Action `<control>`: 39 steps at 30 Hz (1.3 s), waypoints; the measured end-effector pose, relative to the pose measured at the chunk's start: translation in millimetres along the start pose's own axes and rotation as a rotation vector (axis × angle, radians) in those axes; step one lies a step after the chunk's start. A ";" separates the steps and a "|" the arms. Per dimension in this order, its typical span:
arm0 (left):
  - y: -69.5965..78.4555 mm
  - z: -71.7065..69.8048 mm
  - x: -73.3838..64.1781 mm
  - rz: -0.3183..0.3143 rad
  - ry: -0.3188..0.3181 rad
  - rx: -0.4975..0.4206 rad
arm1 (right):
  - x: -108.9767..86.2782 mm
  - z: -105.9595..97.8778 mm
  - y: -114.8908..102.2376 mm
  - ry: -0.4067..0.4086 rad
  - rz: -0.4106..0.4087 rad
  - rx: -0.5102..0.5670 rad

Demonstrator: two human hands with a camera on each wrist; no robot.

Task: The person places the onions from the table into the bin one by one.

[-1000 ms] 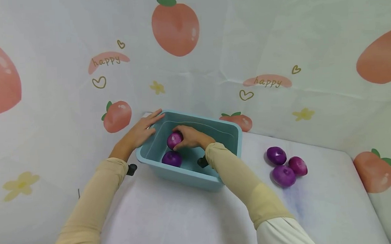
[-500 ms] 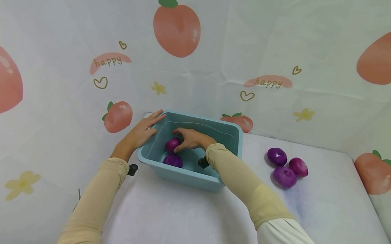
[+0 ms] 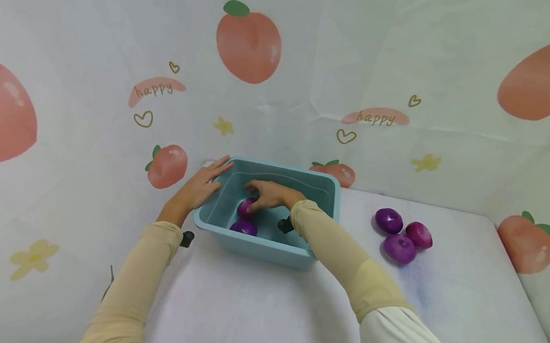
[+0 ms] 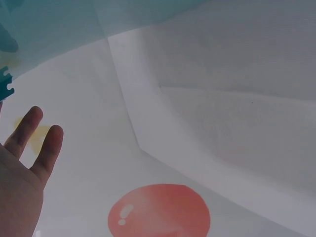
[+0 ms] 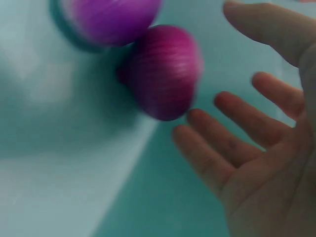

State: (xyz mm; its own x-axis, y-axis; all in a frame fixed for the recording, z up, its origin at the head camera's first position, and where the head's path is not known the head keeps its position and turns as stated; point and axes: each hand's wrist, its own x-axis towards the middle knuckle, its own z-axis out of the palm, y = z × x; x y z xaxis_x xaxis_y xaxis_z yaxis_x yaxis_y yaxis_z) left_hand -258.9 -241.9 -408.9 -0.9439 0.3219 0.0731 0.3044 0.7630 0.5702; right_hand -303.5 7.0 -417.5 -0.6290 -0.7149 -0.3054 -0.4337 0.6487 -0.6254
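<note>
A light blue plastic bin [image 3: 260, 254] stands on the table in the head view. Two purple onions lie inside it, a magenta onion [image 3: 245, 208] and, nearer the front wall, a darker onion [image 3: 243, 227]. My right hand [image 3: 271, 193] is in the bin beside the magenta onion, partly covering it. In the right wrist view the fingers [image 5: 212, 148] are spread, with a fingertip close to the magenta onion [image 5: 168, 71]; contact is hard to tell. My left hand [image 3: 198, 187] rests on the bin's left rim with straight fingers, and its palm shows in the left wrist view.
Three more onions [image 3: 400, 248] sit grouped on the white-covered table to the right of the bin. A fabric backdrop [image 3: 290, 99] printed with fruit hangs close behind it. Black wrist-worn devices [image 3: 285, 225] show at both wrists.
The magenta onion has left the right hand's grip; it dropped lower toward the bin floor, rolled and shifted slightly. The right hand's fingers have loosened. The left hand stays on the rim.
</note>
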 end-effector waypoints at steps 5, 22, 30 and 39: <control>-1.3 3.2 -0.3 0.000 -0.010 -0.006 | -11.0 -11.3 -10.1 0.019 -0.035 0.025; -0.4 0.7 -0.6 0.012 -0.015 -0.026 | -96.4 -54.7 -11.5 0.215 -0.140 0.161; 0.6 -2.0 -4.4 0.012 -0.014 -0.035 | -138.6 -61.5 16.7 0.396 -0.141 0.213; 2.5 -1.5 -2.4 0.009 -0.010 -0.024 | -190.6 -63.8 61.6 0.658 -0.058 0.177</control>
State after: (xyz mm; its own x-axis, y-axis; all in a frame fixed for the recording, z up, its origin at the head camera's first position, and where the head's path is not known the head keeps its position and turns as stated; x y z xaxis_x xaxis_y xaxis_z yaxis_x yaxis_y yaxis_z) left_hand -256.1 -241.7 -406.4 -0.9398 0.3346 0.0697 0.3094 0.7465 0.5891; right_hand -251.5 199.9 -352.0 -0.8934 -0.4034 0.1977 -0.4021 0.5217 -0.7524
